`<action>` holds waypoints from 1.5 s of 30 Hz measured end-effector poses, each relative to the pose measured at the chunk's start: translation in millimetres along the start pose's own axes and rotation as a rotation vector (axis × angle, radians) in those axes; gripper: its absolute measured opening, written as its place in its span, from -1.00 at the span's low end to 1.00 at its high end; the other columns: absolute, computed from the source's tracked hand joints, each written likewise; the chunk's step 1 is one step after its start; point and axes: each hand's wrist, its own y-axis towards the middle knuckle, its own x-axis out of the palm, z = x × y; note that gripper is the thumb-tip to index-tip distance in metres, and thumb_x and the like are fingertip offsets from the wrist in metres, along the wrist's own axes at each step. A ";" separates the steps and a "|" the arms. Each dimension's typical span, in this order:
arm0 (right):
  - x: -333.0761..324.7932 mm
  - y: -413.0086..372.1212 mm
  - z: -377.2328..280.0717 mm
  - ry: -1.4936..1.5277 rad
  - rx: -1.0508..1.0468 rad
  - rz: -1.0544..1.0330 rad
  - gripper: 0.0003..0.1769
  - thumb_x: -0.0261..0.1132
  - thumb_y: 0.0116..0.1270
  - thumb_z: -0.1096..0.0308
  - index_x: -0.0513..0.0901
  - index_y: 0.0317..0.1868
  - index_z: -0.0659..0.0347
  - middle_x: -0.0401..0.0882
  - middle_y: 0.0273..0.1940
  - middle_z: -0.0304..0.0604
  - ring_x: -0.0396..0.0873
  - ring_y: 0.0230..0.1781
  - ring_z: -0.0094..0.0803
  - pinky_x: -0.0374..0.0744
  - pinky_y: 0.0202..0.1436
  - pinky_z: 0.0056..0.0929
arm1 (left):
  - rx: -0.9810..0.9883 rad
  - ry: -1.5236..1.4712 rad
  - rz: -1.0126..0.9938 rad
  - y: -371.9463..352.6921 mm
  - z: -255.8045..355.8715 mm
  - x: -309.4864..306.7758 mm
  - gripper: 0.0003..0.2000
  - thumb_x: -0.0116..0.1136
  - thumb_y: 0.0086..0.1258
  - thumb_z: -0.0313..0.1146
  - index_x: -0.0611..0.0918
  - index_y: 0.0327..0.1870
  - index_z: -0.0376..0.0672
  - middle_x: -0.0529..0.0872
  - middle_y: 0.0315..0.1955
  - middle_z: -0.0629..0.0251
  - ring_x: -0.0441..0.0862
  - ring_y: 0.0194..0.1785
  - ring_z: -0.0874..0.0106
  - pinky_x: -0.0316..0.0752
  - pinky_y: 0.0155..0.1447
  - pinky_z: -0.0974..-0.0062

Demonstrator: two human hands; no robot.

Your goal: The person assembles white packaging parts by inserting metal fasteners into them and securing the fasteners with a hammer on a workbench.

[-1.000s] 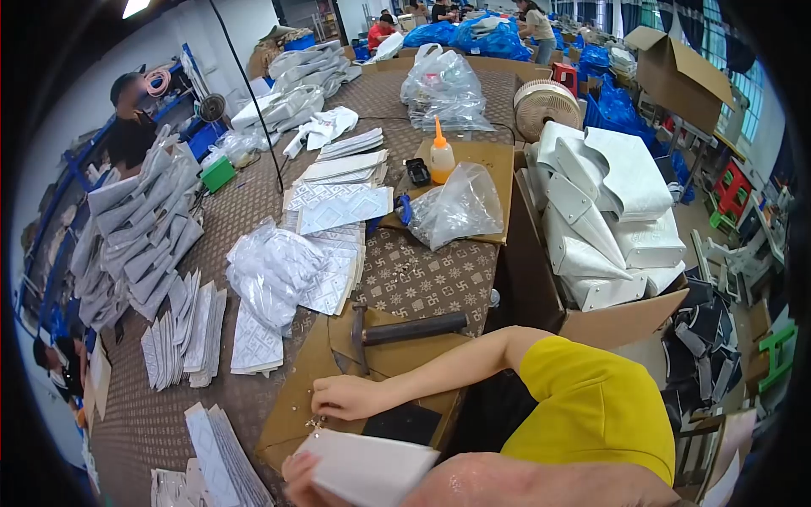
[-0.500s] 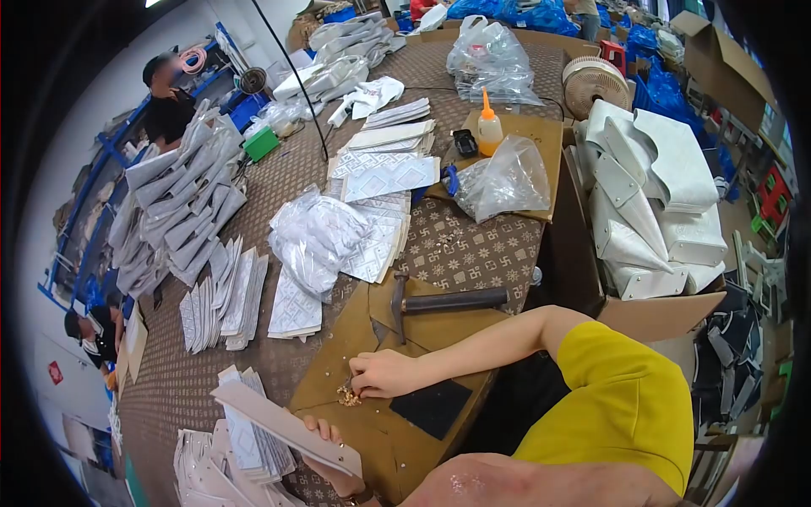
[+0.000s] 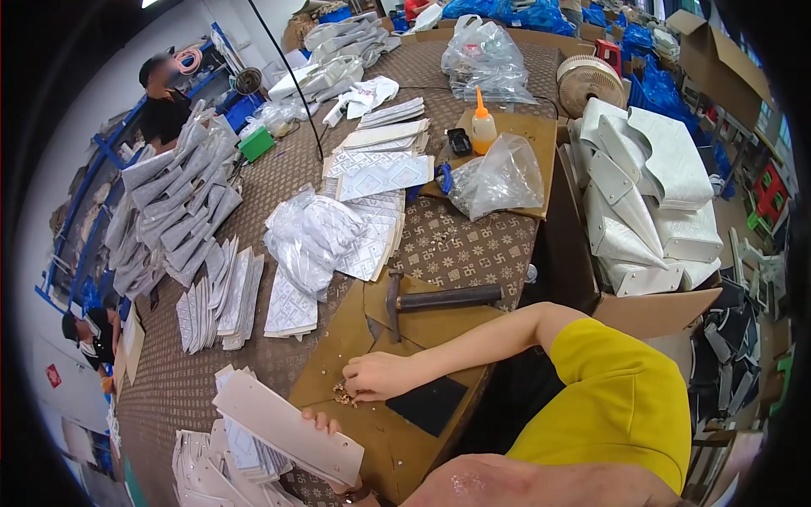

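Observation:
My left hand (image 3: pixel 323 421) is closed around the edge of a long off-white panel (image 3: pixel 283 422), which has small studs or holes near its right end. The panel is tilted above the table edge. My right hand (image 3: pixel 376 377) is closed, its bent fingertips down at a small pile of gold-coloured rivets (image 3: pixel 342 395). Whatever lies between those fingertips is hidden. Under the hand is a worn brown board (image 3: pixel 329 359), with a black pad (image 3: pixel 429 404) beside my wrist. A hammer (image 3: pixel 448 297) with a dark handle lies just beyond my right forearm.
Patterned strips (image 3: pixel 241 452) and studded pale pieces (image 3: pixel 198 473) lie at the lower left. Farther off are stacked panels (image 3: pixel 224 296), a plastic-wrapped bundle (image 3: pixel 317 237) and a glue bottle (image 3: pixel 483 133). A carton of white pieces (image 3: pixel 650 203) stands right. Two people are at the left.
The panel in my left hand has turned so that more of its broad face shows. My right hand stays at the rivet pile. The whole view has shifted slightly.

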 end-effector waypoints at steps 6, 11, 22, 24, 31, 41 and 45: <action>-56.2 1.4 -34.1 0.231 -0.084 -0.045 -0.93 0.42 0.32 0.36 0.70 -0.26 0.12 0.67 -0.26 -0.06 0.67 -0.11 0.01 0.64 -0.07 -0.06 | 0.113 0.054 -0.182 4.6 -5.2 27.1 -0.69 0.07 0.65 -0.12 0.38 0.04 -0.20 0.40 -0.14 0.27 0.36 -0.09 0.34 0.35 0.06 0.36; -61.4 -50.8 -37.4 0.089 -0.060 -0.103 -0.90 0.48 0.33 0.40 0.73 -0.20 0.13 0.69 -0.16 -0.18 0.68 -0.11 -0.12 0.67 -0.08 -0.19 | 0.302 0.296 -0.096 1.4 -18.0 72.7 -0.75 0.11 0.64 -0.14 0.41 -0.14 -0.11 0.36 -0.26 0.36 0.36 -0.28 0.44 0.33 -0.10 0.48; -73.7 -75.4 -45.7 0.164 0.111 0.007 -0.85 0.49 0.36 0.55 0.74 -0.10 0.24 0.66 -0.17 -0.16 0.65 -0.18 -0.26 0.63 -0.11 -0.32 | 0.683 1.385 0.149 -11.6 -20.9 100.0 -0.60 0.43 0.47 -0.35 0.67 0.24 -0.34 0.68 -0.20 0.18 0.64 -0.26 0.39 0.51 -0.21 0.48; -81.7 -77.4 -49.6 0.222 0.182 0.034 -0.84 0.47 0.40 0.56 0.71 -0.05 0.25 0.66 -0.18 -0.16 0.65 -0.19 -0.33 0.62 -0.13 -0.35 | 0.480 1.559 0.005 -5.0 -14.5 114.0 -0.59 0.47 0.42 -0.31 0.73 0.24 -0.24 0.66 -0.27 0.23 0.65 -0.28 0.39 0.50 -0.24 0.46; -82.7 -92.7 -58.3 0.680 0.746 -0.084 -0.65 0.36 0.59 0.50 0.46 0.26 0.23 0.61 -0.33 -0.26 0.57 -0.34 -0.67 0.51 -0.30 -0.60 | -0.071 1.921 -0.215 -4.1 -29.2 117.8 -0.56 0.60 0.18 -0.33 0.87 0.16 0.03 0.62 -0.35 0.29 0.61 -0.32 0.39 0.48 -0.24 0.44; -76.1 -82.6 -63.0 0.501 0.643 -0.151 -0.82 0.38 0.55 0.49 0.65 0.09 0.27 0.60 -0.44 -0.32 0.52 -0.50 -0.66 0.44 -0.41 -0.58 | -0.003 1.927 -0.343 -2.9 -44.1 109.7 -0.61 0.50 0.31 -0.11 0.85 0.19 0.30 0.61 -0.16 0.33 0.65 -0.30 0.30 0.57 -0.22 0.36; -75.3 -81.6 -62.3 0.455 0.652 -0.146 -0.85 0.39 0.53 0.49 0.69 0.05 0.28 0.63 -0.42 -0.30 0.52 -0.49 -0.66 0.45 -0.41 -0.57 | -0.045 1.944 -0.325 -3.4 -46.4 109.7 -0.62 0.49 0.32 -0.11 0.85 0.18 0.32 0.61 -0.14 0.32 0.66 -0.30 0.30 0.58 -0.21 0.35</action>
